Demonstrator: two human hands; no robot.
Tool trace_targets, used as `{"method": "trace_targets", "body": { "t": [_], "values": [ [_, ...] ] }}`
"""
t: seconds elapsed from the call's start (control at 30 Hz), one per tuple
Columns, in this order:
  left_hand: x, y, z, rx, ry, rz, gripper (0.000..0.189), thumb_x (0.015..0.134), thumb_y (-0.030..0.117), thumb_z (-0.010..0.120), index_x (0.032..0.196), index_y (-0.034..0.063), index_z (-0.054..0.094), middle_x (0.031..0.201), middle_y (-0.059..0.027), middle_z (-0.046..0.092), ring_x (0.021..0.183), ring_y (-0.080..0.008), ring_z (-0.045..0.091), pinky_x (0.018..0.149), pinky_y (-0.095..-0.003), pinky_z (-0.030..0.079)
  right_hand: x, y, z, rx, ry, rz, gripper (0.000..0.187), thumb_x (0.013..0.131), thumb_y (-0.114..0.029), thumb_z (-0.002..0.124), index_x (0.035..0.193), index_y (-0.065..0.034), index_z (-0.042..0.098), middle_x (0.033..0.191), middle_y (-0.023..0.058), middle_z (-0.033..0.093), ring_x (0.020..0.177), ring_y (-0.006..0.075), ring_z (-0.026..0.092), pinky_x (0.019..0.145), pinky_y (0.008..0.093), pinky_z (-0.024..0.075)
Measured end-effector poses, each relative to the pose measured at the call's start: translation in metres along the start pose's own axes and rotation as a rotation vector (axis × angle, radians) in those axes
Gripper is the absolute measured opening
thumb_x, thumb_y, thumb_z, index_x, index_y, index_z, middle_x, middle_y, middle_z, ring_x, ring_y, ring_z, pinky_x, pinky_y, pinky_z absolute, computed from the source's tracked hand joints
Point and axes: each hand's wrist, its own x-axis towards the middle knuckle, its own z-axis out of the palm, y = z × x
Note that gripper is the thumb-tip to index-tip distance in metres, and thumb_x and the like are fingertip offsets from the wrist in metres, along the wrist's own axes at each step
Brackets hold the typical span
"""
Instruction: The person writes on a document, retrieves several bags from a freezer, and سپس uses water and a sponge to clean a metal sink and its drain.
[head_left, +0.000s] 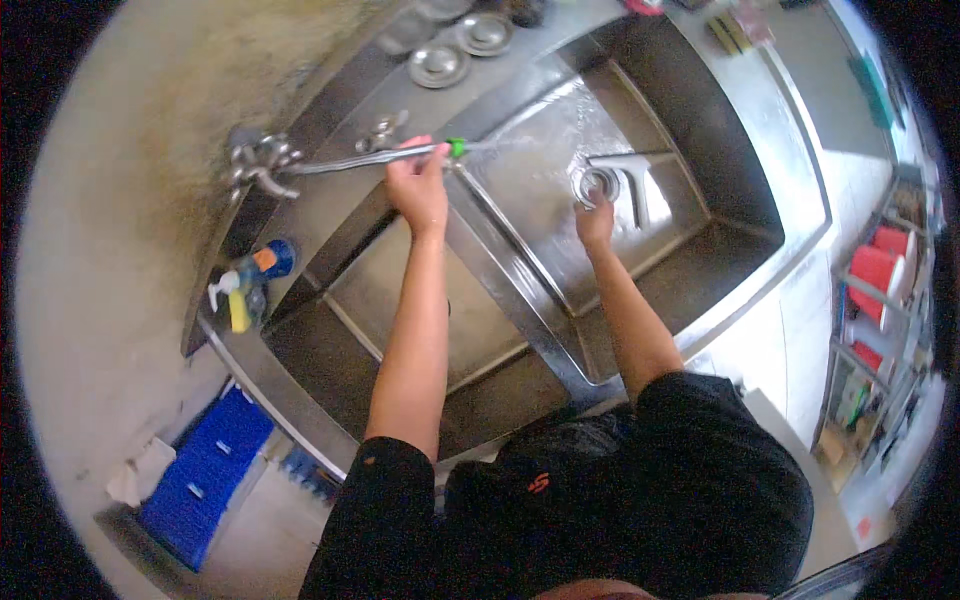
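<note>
My left hand (418, 184) grips the long metal spout (341, 161) of a wall-side faucet, close to its green tip (455, 147). Water streams from that tip over the right basin (517, 217) of a steel double sink. Down in this basin, my right hand (596, 221) holds a small round shiny metal piece (598, 181) with ringed edges; blur hides whether it is a lid or a shallow dish. The basin floor around it is wet and reflects light. Below my left forearm lies the left basin (442, 292), with a dark spot partly behind the arm.
Two round metal lids or dishes (439, 64) rest on the sink's back ledge. Pump bottles (251, 274) and a yellow item (240, 311) stand at the left corner. A blue panel (210, 476) is lower left; a rack (877, 300) with red containers stands far right.
</note>
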Motion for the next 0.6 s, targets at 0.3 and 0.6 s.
{"method": "trace_targets", "body": {
  "t": [0.3, 0.6],
  "values": [
    [-0.139, 0.059, -0.114, 0.118, -0.196, -0.125, 0.045, 0.083, 0.012, 0.07, 0.124, -0.0008, 0.053, 0.11, -0.016, 0.065, 0.101, -0.0218, 0.064, 0.087, -0.0331, 0.051, -0.059, -0.295, -0.141, 0.739, -0.337, -0.593, 0.037, 0.088, -0.027, 0.066, 0.113, -0.0004, 0.062, 0.103, 0.0165, 0.067, 0.092, 0.0256, 0.066, 0.079, 0.0335, 0.0513],
    [-0.381, 0.025, -0.387, 0.949, 0.457, -0.189, 0.055, 0.084, 0.034, 0.069, 0.125, 0.0017, 0.052, 0.123, -0.0186, 0.056, 0.117, -0.0349, 0.05, 0.1, -0.0446, 0.038, -0.096, -0.452, -0.062, 0.448, -0.318, -1.023, 0.09, 0.07, -0.053, 0.078, 0.13, 0.0052, 0.046, 0.117, 0.0251, 0.061, 0.113, 0.0301, 0.058, 0.093, 0.037, 0.0468]
  ]
}}
